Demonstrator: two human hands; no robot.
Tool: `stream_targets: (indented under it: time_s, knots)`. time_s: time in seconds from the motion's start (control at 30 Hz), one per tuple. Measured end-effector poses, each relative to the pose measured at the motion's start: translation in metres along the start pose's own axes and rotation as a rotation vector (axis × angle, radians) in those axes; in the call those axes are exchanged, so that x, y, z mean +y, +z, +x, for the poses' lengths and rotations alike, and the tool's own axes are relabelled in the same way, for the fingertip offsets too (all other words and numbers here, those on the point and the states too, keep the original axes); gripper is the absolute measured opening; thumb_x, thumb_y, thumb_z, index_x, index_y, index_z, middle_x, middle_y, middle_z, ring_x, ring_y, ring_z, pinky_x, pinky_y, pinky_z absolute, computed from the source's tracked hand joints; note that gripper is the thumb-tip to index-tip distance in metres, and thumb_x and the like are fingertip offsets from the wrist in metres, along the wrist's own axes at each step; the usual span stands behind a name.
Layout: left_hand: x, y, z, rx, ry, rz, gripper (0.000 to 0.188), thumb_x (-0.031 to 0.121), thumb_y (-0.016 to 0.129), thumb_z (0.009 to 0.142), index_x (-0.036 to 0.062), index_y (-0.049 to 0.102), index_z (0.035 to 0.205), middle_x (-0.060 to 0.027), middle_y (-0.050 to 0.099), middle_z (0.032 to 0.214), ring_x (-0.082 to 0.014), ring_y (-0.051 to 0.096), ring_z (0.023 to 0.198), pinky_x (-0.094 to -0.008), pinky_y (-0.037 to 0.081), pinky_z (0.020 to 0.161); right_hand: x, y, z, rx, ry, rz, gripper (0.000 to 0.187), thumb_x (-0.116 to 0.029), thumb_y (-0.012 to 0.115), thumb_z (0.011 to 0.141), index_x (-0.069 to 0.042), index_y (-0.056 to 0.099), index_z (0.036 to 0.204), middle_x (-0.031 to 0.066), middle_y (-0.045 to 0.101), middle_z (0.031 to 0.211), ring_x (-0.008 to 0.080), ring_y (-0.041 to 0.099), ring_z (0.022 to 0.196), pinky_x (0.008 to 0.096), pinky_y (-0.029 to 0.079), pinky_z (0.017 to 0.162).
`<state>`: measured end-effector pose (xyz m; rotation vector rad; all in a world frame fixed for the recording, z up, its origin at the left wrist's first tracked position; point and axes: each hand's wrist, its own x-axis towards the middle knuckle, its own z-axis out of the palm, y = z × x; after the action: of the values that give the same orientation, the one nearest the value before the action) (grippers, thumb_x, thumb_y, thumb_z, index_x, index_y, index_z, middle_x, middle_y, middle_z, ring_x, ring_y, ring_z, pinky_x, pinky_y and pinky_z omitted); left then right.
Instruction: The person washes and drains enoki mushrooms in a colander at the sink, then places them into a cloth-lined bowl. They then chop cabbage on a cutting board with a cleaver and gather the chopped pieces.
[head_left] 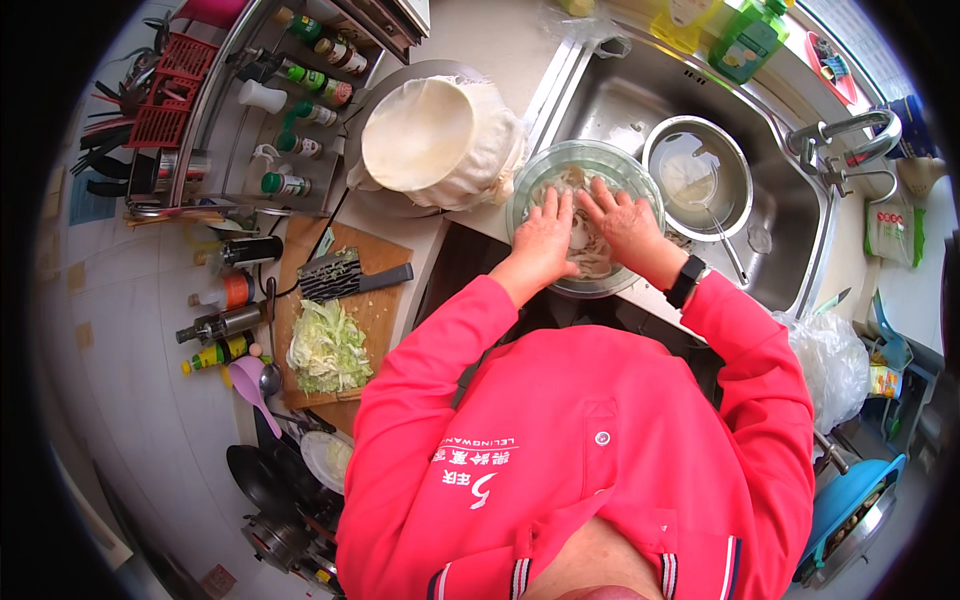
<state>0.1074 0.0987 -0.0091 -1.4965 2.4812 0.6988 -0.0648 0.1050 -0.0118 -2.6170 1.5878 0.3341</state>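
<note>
A clear glass bowl [588, 153] stands at the near left edge of the sink. Pale, brownish torn pieces [597, 262] lie in it; they look like mushrooms, but I cannot be sure. My left hand [543, 238] reaches into the bowl, its fingers extended over the pieces. Beside it, my right hand [622, 232] lies on the pieces with its fingers spread, a dark watch on that wrist. The tips of both hands point toward the bowl's far side. What lies beneath the palms is hidden.
The steel sink [780, 215] holds a metal pot [735, 165] of cloudy liquid with a strainer. Left of the bowl stands a cloth-covered round container [425, 135]. A cleaver [340, 278] and shredded cabbage [328, 347] lie on a wooden board [372, 245]. The faucet [850, 130] is at right.
</note>
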Motion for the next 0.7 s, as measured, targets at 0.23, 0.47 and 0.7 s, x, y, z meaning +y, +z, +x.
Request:
stream_targets:
  time_s: [0.23,0.47,0.7]
  knots:
    - [-0.007,0.035,0.035,0.212,-0.061,-0.419,0.066,0.014,0.074,0.07,0.0062,0.048,0.13,-0.0205,0.054,0.116,-0.0374,0.059,0.1,-0.0413,0.05,0.083,-0.008,0.025,0.018,0.056,0.201,0.725,0.055,-0.011,0.076,0.066,-0.009,0.056,0.118,0.0192,0.059,0.107,0.0322,0.065,0.088,0.0407,0.054,0.07]
    - [-0.02,0.017,0.026,0.192,-0.013,-0.825,0.048,-0.002,0.06,0.078,0.0047,0.055,0.125,-0.0133,0.062,0.115,-0.0217,0.06,0.106,-0.0331,0.049,0.089,0.019,-0.005,0.004,0.037,0.088,0.954,0.038,-0.018,0.072,0.074,-0.008,0.062,0.11,0.0152,0.061,0.102,0.0347,0.061,0.096,0.0405,0.05,0.08]
    - [-0.027,-0.008,0.009,0.206,-0.043,-0.542,0.066,0.005,0.06,0.074,-0.0012,0.041,0.136,-0.0252,0.033,0.143,-0.0375,0.041,0.129,-0.0399,0.037,0.106,0.031,-0.021,0.014,0.173,-0.045,0.625,0.06,-0.008,0.071,0.068,-0.012,0.055,0.126,0.0118,0.057,0.114,0.0327,0.058,0.103,0.0398,0.05,0.086]
